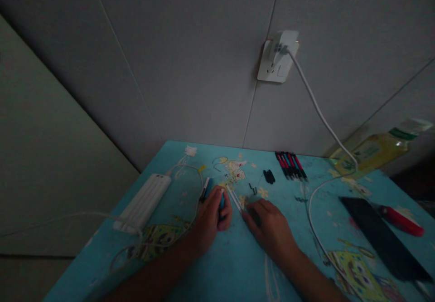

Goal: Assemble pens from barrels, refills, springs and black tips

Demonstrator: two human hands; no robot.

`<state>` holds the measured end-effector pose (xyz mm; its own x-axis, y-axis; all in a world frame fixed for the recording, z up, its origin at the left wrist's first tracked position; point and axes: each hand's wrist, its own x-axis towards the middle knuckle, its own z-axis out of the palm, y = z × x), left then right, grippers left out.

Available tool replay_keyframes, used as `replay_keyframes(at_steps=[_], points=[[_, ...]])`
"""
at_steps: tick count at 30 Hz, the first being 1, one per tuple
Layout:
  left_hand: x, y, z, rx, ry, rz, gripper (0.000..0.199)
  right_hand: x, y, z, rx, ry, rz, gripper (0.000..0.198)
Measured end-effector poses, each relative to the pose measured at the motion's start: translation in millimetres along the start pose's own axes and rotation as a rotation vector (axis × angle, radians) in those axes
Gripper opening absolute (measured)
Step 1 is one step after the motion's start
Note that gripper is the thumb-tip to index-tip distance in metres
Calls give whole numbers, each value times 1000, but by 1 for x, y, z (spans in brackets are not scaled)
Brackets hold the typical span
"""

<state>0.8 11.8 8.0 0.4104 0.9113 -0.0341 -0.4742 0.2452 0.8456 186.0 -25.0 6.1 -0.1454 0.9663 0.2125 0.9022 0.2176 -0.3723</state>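
My left hand (216,209) is closed around a blue pen barrel (222,200), its upper end showing above the fingers. Just beyond that hand lie another blue barrel (208,188) and a thin white-and-black pen piece (204,187), partly hidden by the fingers. Thin whitish pen refills (234,197) lie slanted on the table between my hands. My right hand (267,222) rests on the tabletop with curled fingers, thumb and forefinger pinched at the near end of the refills. Tiny black pen parts (253,189) are scattered beyond it.
Several red, blue and black pens (290,165) lie in a row at the back, beside black clips (269,176). A white power strip (144,202) with cables lies left. At right are an oil-coloured bottle (374,152), a dark flat slab (384,238), a red-handled tool (403,221) and a white cable (314,191).
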Motion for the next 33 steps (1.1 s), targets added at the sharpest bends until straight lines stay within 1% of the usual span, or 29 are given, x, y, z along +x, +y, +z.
replay_keyframes(at_steps=[6,12,16,21,23,25,27,29,33], points=[[-3,0,3,110,-47,90,39,-1,3,1,-8,7,20,12],[-10,9,9,367,-91,226,32,-3,3,2,-54,-13,14,13],[-14,8,7,531,-106,315,27,-2,0,0,-62,-7,34,12],[-16,-2,-3,579,-144,338,25,-1,-2,4,-97,-2,86,17],[-16,-6,-7,598,-150,391,21,0,-1,6,-110,3,93,18],[-15,-8,-9,617,-174,482,16,0,2,7,-103,6,101,18],[-13,-8,-10,601,-222,564,9,0,6,6,-57,19,125,19],[-12,-7,-9,560,-279,610,6,0,11,2,49,48,163,18],[-11,-7,-7,502,-338,601,12,1,12,-9,428,95,244,22]])
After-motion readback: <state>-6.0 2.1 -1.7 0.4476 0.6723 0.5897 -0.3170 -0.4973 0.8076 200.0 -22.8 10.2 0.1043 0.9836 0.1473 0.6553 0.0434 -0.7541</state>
